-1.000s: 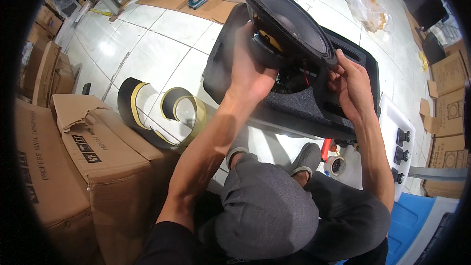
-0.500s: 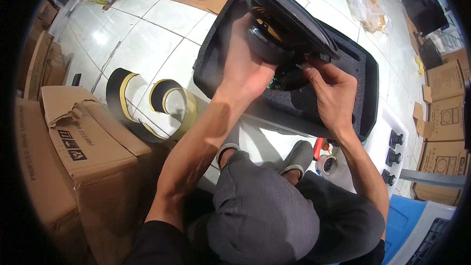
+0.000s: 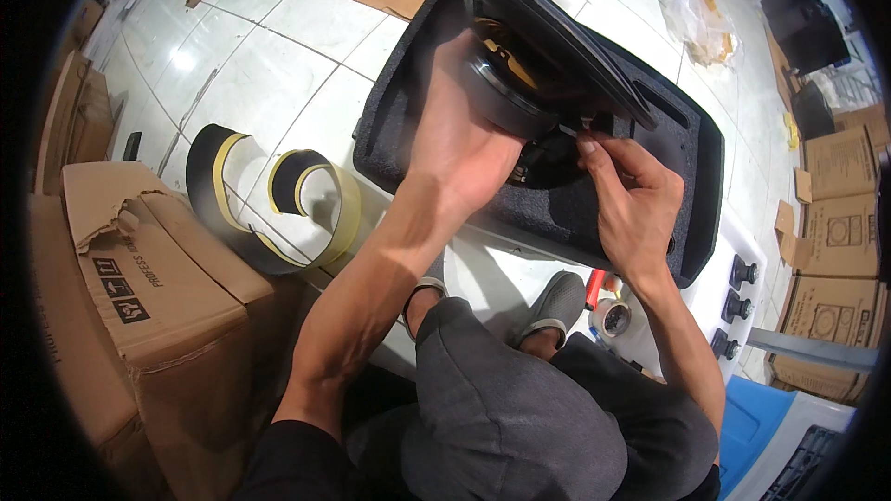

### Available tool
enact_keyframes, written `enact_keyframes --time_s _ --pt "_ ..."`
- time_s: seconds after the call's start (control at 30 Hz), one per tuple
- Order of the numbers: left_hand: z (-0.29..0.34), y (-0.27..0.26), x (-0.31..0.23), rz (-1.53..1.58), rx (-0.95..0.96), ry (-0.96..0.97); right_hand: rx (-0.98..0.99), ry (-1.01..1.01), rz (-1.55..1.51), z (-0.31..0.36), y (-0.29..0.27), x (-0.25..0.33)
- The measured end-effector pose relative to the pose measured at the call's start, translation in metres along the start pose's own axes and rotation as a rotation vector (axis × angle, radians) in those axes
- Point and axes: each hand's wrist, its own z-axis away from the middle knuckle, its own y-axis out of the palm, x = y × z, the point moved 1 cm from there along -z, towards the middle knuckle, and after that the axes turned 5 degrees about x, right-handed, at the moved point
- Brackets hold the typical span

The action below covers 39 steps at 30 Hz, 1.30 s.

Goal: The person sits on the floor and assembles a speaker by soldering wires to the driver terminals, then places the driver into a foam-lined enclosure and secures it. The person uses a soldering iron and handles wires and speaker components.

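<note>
Loudspeaker driver (image 3: 548, 56), large, round, black-rimmed with a yellow-toned back and a heavy dark magnet: tilting on edge over the round opening of a black carpeted speaker cabinet (image 3: 418, 130) that is lying flat on the white tiled floor (image 3: 251, 65).

Left hand (image 3: 455, 144): wrapping closed around the underside of the magnet, palm and fingers pressing against it, bearing the driver's weight.

Right hand (image 3: 631, 199): thumb and forefinger pinching shut on a small terminal or wire end (image 3: 583, 134) at the driver's frame, just right of the left-hand grip; which of the two it is cannot be told.

Beside the left-hand grip, well to its left: curling strips of black foam gasket with yellow backing (image 3: 278, 213), lying on the floor.

Farther left of that: brown cardboard box (image 3: 148, 306), flaps torn open.

Below the right-hand grip: roll of clear tape (image 3: 613, 317) and a red-handled tool (image 3: 595, 286), partly hidden, lying near the person's grey shoe (image 3: 557, 301).

Right of the right-hand grip: three black knobs (image 3: 733, 311) sitting in a row on a white panel.

Far right: stacked cardboard cartons (image 3: 835, 232).
</note>
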Motion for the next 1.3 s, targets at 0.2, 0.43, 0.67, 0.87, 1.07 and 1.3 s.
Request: enact_keyframes --time_s 0.2,0.43,0.67,0.87,1.07,1.3 --pt "0.0000 -0.0031 0.0002 -0.019 -0.027 0.003 -0.010 -0.016 0.062 0.0016 -0.0014 0.0024" --pt "0.0013 0.0011 -0.0010 0.021 -0.027 -0.011 -0.022 -0.040 0.089 0.0035 0.0005 -0.0002" --pt "0.0018 -0.0003 -0.0002 0.036 -0.032 -0.012 0.000 -0.029 0.081 0.0034 -0.0028 -0.0007" --pt "0.0000 -0.0039 0.0003 0.043 -0.023 -0.015 -0.007 -0.028 0.020 0.0034 -0.0008 -0.0061" --pt "0.0003 -0.0030 0.0018 0.019 -0.020 0.010 0.001 -0.032 0.055 0.0042 -0.0042 -0.0035" --pt "0.0055 0.0000 -0.0001 0.048 -0.021 -0.022 0.002 -0.029 0.046 0.0048 -0.0005 -0.0043"
